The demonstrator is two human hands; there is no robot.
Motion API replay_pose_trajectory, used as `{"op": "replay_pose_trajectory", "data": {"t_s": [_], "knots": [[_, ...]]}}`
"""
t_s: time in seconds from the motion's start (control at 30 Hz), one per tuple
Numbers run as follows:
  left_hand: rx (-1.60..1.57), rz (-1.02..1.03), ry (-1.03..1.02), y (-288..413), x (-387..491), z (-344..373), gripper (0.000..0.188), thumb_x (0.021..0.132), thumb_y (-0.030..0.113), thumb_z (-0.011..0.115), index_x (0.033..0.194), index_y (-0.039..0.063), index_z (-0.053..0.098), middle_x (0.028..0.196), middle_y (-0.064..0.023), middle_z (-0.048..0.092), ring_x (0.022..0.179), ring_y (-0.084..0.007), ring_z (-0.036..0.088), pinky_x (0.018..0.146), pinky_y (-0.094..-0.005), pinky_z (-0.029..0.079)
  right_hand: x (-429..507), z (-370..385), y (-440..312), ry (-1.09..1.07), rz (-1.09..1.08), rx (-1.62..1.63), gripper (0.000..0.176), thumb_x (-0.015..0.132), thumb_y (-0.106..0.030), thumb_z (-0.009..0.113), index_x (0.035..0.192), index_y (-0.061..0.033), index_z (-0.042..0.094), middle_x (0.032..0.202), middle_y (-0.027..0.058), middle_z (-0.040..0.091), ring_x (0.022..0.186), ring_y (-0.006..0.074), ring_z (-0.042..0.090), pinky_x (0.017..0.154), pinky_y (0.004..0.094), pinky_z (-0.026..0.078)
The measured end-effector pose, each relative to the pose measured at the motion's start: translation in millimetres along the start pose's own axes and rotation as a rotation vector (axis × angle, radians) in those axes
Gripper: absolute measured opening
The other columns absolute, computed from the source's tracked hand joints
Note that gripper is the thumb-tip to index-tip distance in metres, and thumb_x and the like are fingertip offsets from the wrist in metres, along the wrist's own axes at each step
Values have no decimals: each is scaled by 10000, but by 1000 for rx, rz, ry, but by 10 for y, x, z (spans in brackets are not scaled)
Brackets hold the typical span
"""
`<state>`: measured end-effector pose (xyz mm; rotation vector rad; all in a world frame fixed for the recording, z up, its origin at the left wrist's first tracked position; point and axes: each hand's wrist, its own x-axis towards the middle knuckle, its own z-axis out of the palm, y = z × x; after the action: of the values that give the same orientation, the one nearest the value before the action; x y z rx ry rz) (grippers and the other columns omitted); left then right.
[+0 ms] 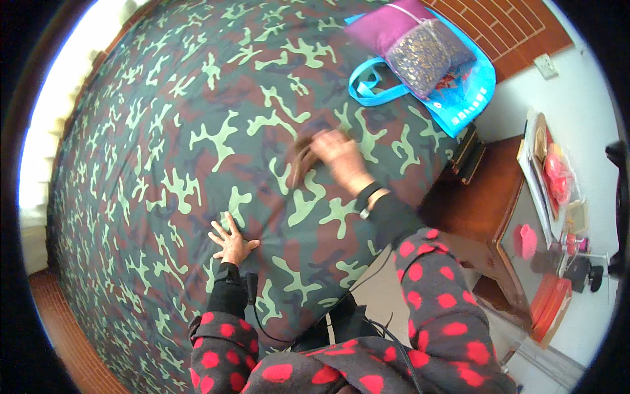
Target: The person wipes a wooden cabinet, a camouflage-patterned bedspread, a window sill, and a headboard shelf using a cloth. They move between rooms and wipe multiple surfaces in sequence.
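Observation:
A camouflage-patterned sheet (197, 162) in green and brown covers the wide bed before me. My left hand (234, 246) rests on it, palm down with the fingers spread, and holds nothing. Farther up and to the right, my right hand (335, 152) grips a brown brush (302, 160). Motion blurs both this hand and the brush, so the brush's exact form is hard to make out. The brush appears to be at the sheet's surface, where a few faint creases run between my hands.
A pink pillow (386, 27) and a grey patterned cushion (423, 56) lie on a blue bag (475, 106) at the upper right. Beside the bed stands a brown wooden desk (472, 197) bearing several items. A black cable (263, 325) runs near my left sleeve.

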<state>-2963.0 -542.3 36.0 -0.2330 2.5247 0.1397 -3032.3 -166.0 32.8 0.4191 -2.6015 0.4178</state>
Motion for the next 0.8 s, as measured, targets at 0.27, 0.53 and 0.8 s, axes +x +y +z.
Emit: {"op": "replay_pose_trajectory", "data": {"t_s": [0.27, 0.53, 0.8], "knots": [[-76, -53, 88, 173, -190, -176, 1339, 535, 436, 884, 1508, 293, -25, 1541, -238, -98, 1391, -523, -22, 854, -836, 240, 11, -387, 916, -212, 1093, -406, 390, 862, -213, 514, 1238, -112, 498, 1267, 103, 465, 1179, 403, 458, 910, 536, 439], [-162, -87, 78, 114, -133, -119, 1318, 515, 354, 904, 1508, 315, 38, 1554, -208, -97, 1406, -493, -33, 888, -832, 197, 1060, 1325, -1943, -316, 347, 164, 355, 885, -434, 494, 1100, -158, 554, 1168, 95, 540, 1203, 272, 427, 975, 497, 352], [-84, -155, -45, 195, -76, -245, 1370, 521, 330, 909, 1516, 252, -29, 1549, -211, -116, 1405, -485, -77, 874, -819, 254, 1202, 1229, -2164, -309, -572, 382, 166, 756, -197, 586, 916, -184, 630, 1143, -30, 522, 1146, 181, 459, 795, 355, 444]]}}
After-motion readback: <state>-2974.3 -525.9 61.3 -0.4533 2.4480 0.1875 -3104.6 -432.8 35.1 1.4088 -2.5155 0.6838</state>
